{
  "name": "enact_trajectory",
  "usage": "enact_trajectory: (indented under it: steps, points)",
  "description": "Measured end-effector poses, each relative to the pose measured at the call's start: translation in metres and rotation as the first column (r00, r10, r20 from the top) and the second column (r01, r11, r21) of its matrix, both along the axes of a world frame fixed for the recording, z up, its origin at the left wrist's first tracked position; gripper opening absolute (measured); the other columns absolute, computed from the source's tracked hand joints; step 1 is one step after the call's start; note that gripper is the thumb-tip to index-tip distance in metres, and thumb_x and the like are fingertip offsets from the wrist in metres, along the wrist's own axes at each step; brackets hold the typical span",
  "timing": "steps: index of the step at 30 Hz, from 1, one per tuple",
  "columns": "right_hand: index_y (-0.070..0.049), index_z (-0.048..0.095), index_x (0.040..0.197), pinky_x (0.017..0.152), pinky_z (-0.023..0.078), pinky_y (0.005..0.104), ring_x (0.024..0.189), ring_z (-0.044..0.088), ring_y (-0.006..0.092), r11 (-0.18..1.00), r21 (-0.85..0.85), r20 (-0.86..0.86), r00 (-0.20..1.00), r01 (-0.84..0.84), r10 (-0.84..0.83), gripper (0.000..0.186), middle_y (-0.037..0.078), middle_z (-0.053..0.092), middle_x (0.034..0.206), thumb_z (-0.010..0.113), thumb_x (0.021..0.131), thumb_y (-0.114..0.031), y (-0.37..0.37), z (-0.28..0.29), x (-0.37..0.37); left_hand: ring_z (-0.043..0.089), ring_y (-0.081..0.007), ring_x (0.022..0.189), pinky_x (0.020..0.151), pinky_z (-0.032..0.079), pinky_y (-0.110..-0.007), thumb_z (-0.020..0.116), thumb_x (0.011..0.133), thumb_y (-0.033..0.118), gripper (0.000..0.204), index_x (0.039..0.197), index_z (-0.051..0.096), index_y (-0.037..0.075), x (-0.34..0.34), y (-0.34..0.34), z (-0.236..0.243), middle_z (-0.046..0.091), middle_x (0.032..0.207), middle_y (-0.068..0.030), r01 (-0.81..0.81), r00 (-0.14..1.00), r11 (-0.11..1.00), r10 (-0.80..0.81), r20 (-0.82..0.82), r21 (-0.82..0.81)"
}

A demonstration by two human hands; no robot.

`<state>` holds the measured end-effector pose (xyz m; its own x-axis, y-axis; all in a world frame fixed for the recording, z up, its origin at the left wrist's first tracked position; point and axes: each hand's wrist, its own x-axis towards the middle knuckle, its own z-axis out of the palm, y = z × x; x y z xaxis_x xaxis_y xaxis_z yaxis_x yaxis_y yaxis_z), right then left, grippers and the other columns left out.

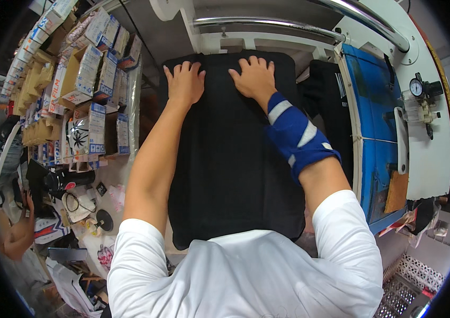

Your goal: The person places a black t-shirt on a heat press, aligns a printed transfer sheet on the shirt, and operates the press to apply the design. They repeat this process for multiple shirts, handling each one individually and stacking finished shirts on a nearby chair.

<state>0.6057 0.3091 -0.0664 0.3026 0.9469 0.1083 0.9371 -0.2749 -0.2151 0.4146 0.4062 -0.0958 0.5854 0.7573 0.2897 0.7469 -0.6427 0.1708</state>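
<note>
A large piece of black fabric (235, 175) lies smooth over a board with rounded corners in front of me. My left hand (185, 84) rests near its far left corner, fingers spread and bent toward the far edge. To the right of it, my right hand (255, 79) presses on the fabric with its fingers apart, close to the same edge. Neither hand grips anything that I can see. Around my right forearm is a blue wrap (301, 135) with light grey patches. The board under the fabric is hidden.
Right of the board stand a dark garment (336, 106), a blue panel (376, 138) and a white machine plate with a pressure gauge (416, 87). A metal bar (267, 21) crosses the far side. Stacked cardboard boxes (82, 74) fill the left; another person's arm (18, 233) shows beyond.
</note>
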Motion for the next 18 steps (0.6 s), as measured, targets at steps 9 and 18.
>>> enact_trajectory:
  steps: [9, 18]
  points:
    - [-0.009, 0.050, 0.150, 0.122, 0.015, 0.0634, 0.149, 0.028, 0.0462, 0.984, -0.038, -0.080, 0.982, -0.175, 0.172, 0.069, 0.021, 0.038, 0.159, 0.064, 0.094, -0.047, -0.292, 0.003, -0.087, 0.027, -0.0465, 0.149, 0.121, 0.019, -0.063, 0.063, 0.096, 0.042, 0.070, 0.154, 0.043, 0.009, -0.152, -0.240, 0.027, 0.033, 0.163, -0.0197, 0.082, 0.992, 0.977, -0.099, -0.081, -0.195]
    - [-0.002, 0.052, 0.146, 0.116, 0.032, 0.0468, 0.140, 0.043, 0.0365, 0.882, 0.146, -0.612, 0.741, 0.449, -0.276, 0.056, 0.021, 0.047, 0.152, 0.061, 0.101, -0.035, -0.439, -0.057, -0.060, 0.041, -0.0363, 0.144, 0.119, 0.031, -0.041, 0.051, 0.107, 0.033, 0.062, 0.158, 0.034, 0.001, -0.258, -0.337, -0.033, 0.028, 0.163, -0.0256, 0.065, 0.585, 0.650, 0.590, 0.557, -0.757]
